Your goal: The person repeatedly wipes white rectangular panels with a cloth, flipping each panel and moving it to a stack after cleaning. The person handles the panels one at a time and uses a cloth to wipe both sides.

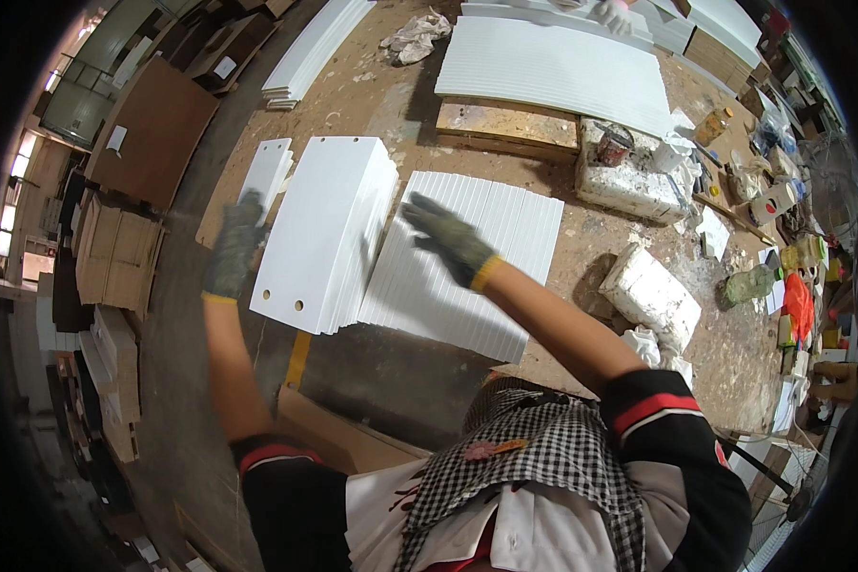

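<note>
Head view: holding left hand (234,250) at the left side of the white stack (319,224) on the table (367,110), too blurred to tell if touching or spread; holding right hand (451,240), fingers slightly spread, over fanned panels (462,296) just right of the stack.

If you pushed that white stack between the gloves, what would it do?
The stack might slide apart, since its edges look uneven and no strap shows. It's probably heavy, because many boards are piled up. The top board seems stiff, as it lies flat.
</note>
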A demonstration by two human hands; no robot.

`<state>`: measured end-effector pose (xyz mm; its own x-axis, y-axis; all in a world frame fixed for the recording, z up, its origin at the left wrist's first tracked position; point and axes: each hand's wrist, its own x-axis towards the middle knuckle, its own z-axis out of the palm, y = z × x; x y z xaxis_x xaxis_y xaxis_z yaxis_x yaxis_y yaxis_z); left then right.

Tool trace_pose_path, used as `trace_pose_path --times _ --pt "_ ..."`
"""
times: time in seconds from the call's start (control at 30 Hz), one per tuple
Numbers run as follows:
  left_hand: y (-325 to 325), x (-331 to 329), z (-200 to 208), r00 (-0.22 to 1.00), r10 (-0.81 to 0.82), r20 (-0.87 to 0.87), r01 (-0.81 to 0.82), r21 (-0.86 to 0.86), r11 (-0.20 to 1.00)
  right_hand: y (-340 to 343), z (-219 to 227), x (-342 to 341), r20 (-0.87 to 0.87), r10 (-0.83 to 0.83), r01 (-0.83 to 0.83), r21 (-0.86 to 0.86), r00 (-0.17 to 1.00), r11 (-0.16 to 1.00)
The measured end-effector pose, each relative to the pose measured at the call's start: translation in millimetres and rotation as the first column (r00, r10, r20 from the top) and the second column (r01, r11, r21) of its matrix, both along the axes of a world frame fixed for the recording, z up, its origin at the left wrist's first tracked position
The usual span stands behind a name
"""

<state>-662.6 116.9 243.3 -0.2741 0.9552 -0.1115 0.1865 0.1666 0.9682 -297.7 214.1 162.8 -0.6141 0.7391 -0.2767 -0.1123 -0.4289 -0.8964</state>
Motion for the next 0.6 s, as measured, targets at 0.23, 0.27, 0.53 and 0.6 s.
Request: trace_pose_path --times 0.23,0.27,0.53,0.6 --pt "-167.4 144.6 -22.8 0.984 -0.115 0.135 -0.005 0.668 0.745 -42.9 -6.7 312.7 0.453 -0.573 0.219 0.622 0.683 0.752" --pt "-181.4 191.0 -40.0 0.992 0.069 -0.104 -0.005 0.524 0.852 -63.7 -9.3 348.2 0.536 -0.589 0.109 0.677 0.605 0.728" --pt "-158.5 462.6 -115.6 0.446 0.006 -0.895 0.295 0.153 0.943 -199.3 -68.4 461.9 0.75 -0.609 -0.561 0.63 0.259 0.537" --pt "-152.5 498.6 -117.0 0.37 0.007 -0.929 0.229 0.098 0.968 -210.0 -80.7 480.0 0.716 -0.643 -0.58 0.655 0.272 0.484"
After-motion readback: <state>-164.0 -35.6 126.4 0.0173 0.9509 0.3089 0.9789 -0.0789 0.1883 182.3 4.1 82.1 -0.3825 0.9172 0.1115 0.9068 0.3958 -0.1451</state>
